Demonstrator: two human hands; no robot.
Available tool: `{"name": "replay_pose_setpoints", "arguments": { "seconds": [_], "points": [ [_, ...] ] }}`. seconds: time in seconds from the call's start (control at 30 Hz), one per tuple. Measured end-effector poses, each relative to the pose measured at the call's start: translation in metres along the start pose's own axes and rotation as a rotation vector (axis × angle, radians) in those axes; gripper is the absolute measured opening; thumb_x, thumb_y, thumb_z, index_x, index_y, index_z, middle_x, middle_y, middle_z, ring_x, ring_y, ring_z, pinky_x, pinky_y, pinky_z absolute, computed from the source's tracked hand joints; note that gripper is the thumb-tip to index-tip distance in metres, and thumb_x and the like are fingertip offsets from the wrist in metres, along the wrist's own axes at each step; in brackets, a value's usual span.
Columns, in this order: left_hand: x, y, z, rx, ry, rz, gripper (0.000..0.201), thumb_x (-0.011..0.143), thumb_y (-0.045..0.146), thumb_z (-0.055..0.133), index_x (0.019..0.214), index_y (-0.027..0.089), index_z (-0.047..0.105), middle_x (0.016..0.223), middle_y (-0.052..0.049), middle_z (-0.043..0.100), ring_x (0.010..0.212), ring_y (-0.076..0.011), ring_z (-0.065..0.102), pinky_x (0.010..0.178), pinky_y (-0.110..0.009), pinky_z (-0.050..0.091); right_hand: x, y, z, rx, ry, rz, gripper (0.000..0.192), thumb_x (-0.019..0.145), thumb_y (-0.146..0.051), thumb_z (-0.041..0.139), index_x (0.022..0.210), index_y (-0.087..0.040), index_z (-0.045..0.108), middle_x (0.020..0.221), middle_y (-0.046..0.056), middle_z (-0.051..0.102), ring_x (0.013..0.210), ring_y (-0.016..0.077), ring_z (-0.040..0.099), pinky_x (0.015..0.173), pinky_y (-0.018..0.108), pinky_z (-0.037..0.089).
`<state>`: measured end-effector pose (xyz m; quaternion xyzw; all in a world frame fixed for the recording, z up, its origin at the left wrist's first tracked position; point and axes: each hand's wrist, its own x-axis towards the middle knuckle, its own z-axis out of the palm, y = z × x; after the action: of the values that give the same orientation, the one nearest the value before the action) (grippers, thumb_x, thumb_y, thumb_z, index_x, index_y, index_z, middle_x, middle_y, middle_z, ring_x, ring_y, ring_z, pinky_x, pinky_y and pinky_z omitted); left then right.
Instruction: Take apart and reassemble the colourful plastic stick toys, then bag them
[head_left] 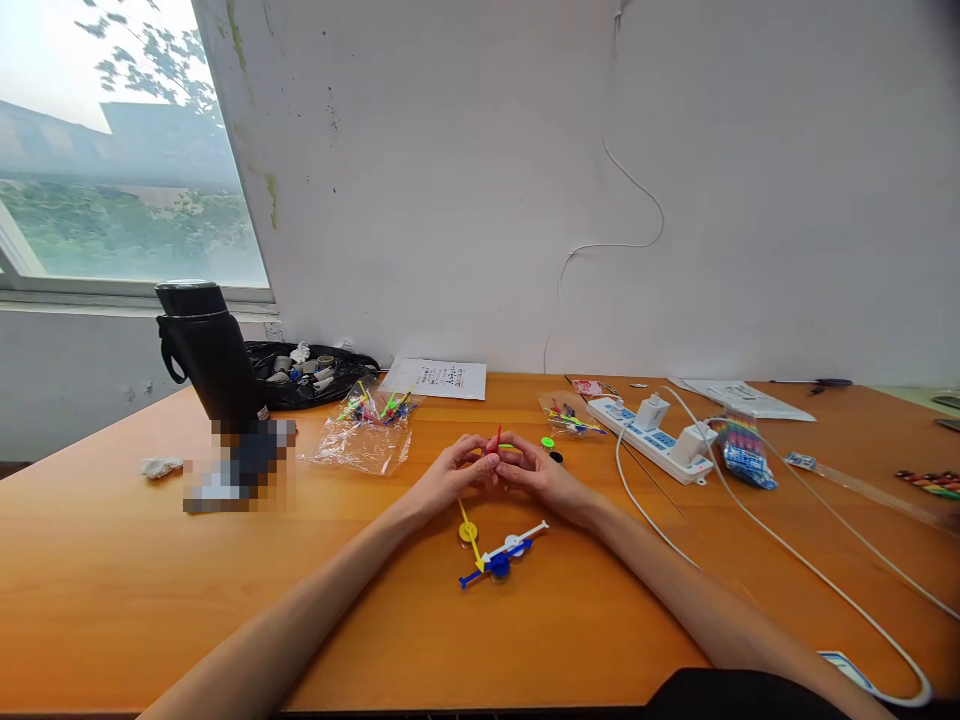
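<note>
Head view: at our wooden table [112,580], far wall [465,180] ahead, curled left hand [451,472] and right hand [540,472] pinched a red pointer [499,435].

It looks like a plain office or workroom: wood-look surface [375,650] below the right grip [538,474], power strip [660,438] to its right, stained wall [450,200] beyond, window [135,190] far left.

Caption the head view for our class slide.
Left hand and right hand hold a red piece; yellow arrow, white arrow and blue arrow lie on the table.
</note>
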<state>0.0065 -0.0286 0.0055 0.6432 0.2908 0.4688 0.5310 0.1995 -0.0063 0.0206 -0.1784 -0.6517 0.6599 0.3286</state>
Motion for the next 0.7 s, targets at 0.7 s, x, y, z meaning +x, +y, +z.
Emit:
{"name": "replay_pose_setpoints", "arguments": {
  "seconds": [0.7],
  "points": [
    [-0.009,0.022,0.001,0.658,-0.017,0.099,0.011,0.092,0.022,0.042,0.085,0.020,0.050,0.071,0.005,0.051,0.063,-0.0108,0.042,0.063,-0.022,0.034,0.002,0.008,-0.008,0.047,0.091,0.106,0.024,0.093,-0.045,0.061,0.100,-0.022,0.059,0.073,-0.003,0.042,0.064,0.0112,0.039,0.061,0.023,0.034]
  ]
}}
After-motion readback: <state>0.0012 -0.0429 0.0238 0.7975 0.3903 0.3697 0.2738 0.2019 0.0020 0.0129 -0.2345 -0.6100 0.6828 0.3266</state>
